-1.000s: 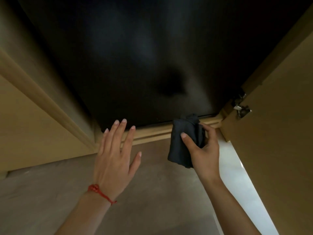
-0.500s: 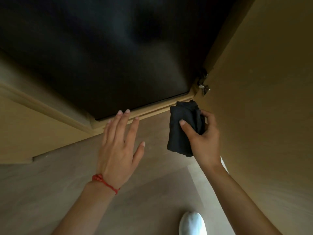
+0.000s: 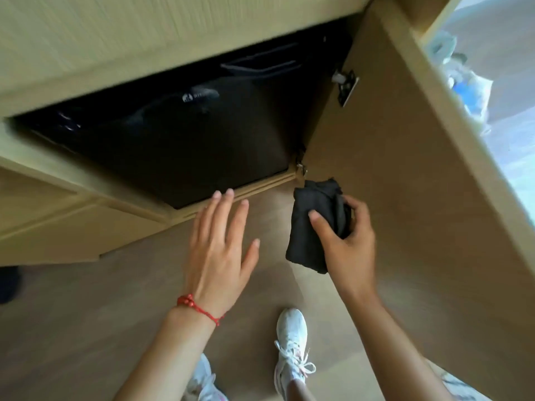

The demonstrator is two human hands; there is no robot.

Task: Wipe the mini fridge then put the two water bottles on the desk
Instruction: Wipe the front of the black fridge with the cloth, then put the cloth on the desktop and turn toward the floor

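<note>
Pale wood cabinet [image 3: 86,53], open door [image 3: 405,198], brown floor [image 3: 86,328].

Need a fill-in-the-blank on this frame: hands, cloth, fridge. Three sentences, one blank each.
The folded black cloth is held in the ____ hand.
The left hand, fingers spread and holding nothing, wears a ____ string bracelet.
The black mini fridge sits inside a ____ cabinet whose door is open.

Missing words: right; red; wooden

Both forearms are left bare, with no sleeves seen. A thin red knotted string bracelet [image 3: 199,307] is worn at the wrist of the left hand [image 3: 218,256]; nothing is worn at the wrist of the right hand [image 3: 346,250]. White lace-up mesh trainers [image 3: 291,340] are worn, one seen at 6 o'clock, the other partly covered by the left forearm. The nails are kept short and unpainted.
</note>
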